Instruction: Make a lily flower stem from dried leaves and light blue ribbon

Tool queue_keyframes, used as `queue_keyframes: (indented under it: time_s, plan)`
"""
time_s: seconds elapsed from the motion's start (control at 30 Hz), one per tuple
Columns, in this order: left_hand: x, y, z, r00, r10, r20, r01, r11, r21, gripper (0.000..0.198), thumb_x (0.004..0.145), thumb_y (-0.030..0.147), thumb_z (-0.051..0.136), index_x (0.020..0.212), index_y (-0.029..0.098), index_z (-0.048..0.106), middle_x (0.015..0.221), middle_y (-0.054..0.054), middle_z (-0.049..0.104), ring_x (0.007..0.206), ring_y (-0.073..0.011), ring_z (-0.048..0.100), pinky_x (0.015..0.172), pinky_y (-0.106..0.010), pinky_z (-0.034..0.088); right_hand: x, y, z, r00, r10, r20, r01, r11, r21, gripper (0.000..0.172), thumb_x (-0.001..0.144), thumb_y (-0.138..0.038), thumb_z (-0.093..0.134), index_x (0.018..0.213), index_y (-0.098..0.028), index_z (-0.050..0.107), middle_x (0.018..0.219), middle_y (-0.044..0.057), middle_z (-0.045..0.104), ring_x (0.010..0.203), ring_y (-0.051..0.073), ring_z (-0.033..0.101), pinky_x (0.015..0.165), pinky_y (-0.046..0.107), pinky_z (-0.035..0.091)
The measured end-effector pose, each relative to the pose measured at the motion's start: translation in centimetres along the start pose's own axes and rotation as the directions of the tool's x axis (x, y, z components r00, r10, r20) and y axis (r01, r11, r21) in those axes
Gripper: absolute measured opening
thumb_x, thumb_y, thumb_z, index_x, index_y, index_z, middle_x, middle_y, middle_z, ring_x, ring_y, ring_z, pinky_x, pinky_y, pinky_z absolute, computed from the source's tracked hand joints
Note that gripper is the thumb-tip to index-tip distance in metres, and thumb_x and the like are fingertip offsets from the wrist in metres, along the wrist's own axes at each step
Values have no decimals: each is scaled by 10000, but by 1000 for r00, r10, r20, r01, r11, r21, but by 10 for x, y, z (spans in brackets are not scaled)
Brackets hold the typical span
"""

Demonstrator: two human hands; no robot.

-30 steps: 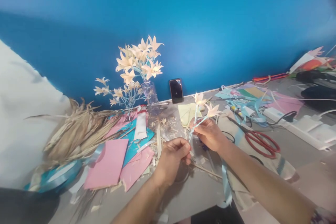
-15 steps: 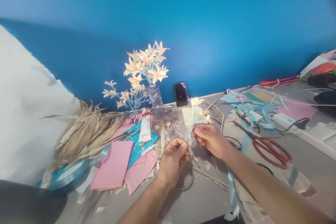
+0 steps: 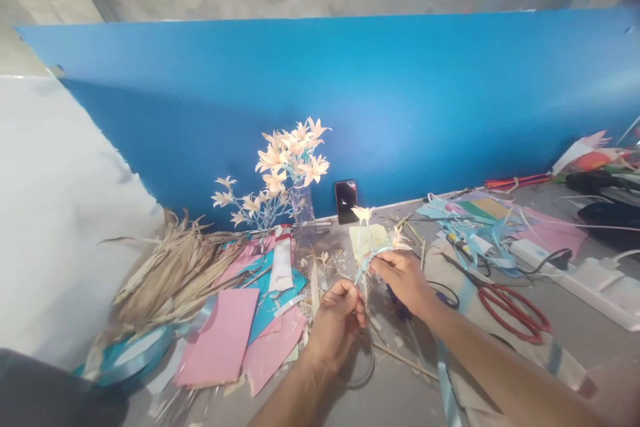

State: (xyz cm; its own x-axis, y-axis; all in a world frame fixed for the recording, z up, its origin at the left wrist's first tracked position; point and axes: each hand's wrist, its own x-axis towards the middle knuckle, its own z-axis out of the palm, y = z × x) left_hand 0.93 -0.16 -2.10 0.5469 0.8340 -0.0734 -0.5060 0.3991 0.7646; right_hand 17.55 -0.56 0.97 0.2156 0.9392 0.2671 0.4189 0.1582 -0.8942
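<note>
well, the sprig (image 3: 365, 265) looks partway along to me: two pale blooms (image 3: 363, 214) are on, and blue covers what shows of the stem (image 3: 359, 273). it tilts between the hands, above the bench (image 3: 395, 397). the left hand (image 3: 336, 317) has thumb and finger pinching it low; the right hand (image 3: 403, 280) pinches higher, near the fork. any wrapping left below the left grip is hidden — can't tell. behind, a full bunch (image 3: 295, 153) in the vase (image 3: 303, 213) and a small bunch (image 3: 257, 207) beside it — both seem done.
</note>
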Motion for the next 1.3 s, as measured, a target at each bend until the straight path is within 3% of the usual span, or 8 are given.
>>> queue_keyframes:
  time_s: [0.17,0.27,0.4,0.53,0.73,0.87,1.03,1.3]
  plan:
    - [-1,12,-1,996,55,73,-40,981,-192,252,791,316,755,768,170,551,607,46,498,517,-66,421,539,-214,348,3,1,6,996,-84,34,84,996,15,303,898,-405,507,867,-193,720,600,-1,587,545,148,500,548,273,371]
    - [-1,15,-2,995,95,20,-90,980,-177,269,786,327,758,754,171,541,603,45,510,521,-71,429,534,-214,349,2,-8,9,995,-49,88,45,998,39,222,837,-384,610,838,-201,735,679,20,652,609,161,535,582,281,382]
    - [1,12,-2,984,165,-64,-168,985,-42,308,757,365,770,714,166,540,587,35,532,530,-84,456,538,-218,358,-2,-26,21,973,36,227,-97,960,264,271,748,-462,710,755,-192,703,620,-6,593,529,122,451,497,258,314]
    - [2,9,-4,964,247,-102,-235,964,122,314,758,412,752,708,157,574,583,33,528,528,-85,453,543,-226,357,-2,-33,33,971,58,233,-141,923,358,283,689,-427,756,622,-186,624,521,-39,497,488,103,392,476,252,294]
    - [2,6,-4,943,314,-108,-254,891,377,338,817,418,692,646,156,565,562,27,515,524,-84,432,546,-230,333,-4,-22,36,994,-72,81,46,957,285,297,714,-342,722,539,-181,543,560,-40,455,545,105,395,511,249,309]
    - [2,6,-3,961,241,-132,-210,954,213,327,775,425,736,681,163,565,570,29,530,523,-89,451,551,-232,349,-4,-14,31,983,-113,143,72,962,261,317,799,-389,673,581,-173,594,611,-18,493,603,121,443,550,252,347]
    - [1,10,1,990,120,-78,-123,992,-33,336,731,409,784,706,173,546,565,38,532,507,-83,448,546,-229,358,3,-1,21,954,84,287,-202,888,413,436,774,-499,706,1059,-170,717,736,25,635,519,95,403,479,241,298]
    - [-1,5,2,994,96,-56,-94,995,43,310,745,396,774,699,155,584,578,25,545,509,-84,468,542,-232,359,1,-2,23,951,35,306,-183,864,470,273,728,-422,757,685,-175,649,599,-25,545,524,94,415,496,239,308]
